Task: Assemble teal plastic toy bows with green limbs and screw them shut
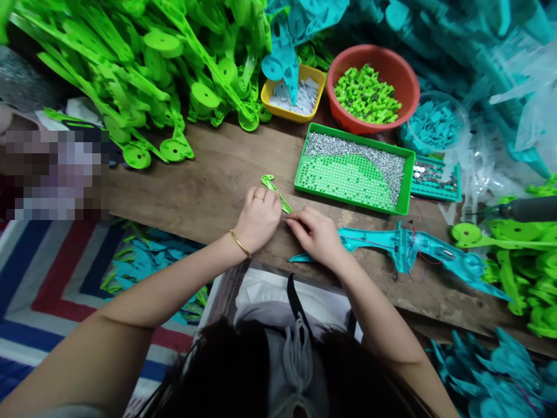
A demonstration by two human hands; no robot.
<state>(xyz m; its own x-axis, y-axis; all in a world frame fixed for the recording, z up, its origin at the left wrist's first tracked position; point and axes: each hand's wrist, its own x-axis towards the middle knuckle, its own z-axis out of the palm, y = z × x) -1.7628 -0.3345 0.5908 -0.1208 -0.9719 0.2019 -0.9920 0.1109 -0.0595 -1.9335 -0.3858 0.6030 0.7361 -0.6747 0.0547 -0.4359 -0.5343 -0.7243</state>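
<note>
A slim bright green plastic part (278,194) with a hooked end lies slanted between my hands, just above the wooden table. My left hand (260,217), with a ring and a gold bangle, has its fingers curled over this part and grips it. My right hand (315,235) is closed in a pinch at the part's lower end; what its fingertips hold is too small to tell. Partly under my right hand, a long turquoise plastic bow-shaped shell (374,238) with thin red wires lies on the table.
A green tray (354,203) of small metal screws stands ahead. Behind it are a red bowl (337,104) of green pieces and a yellow bin (289,115) of white pieces. A power screwdriver (528,209) juts in from the right. Green parts (204,96) pile up at the back left.
</note>
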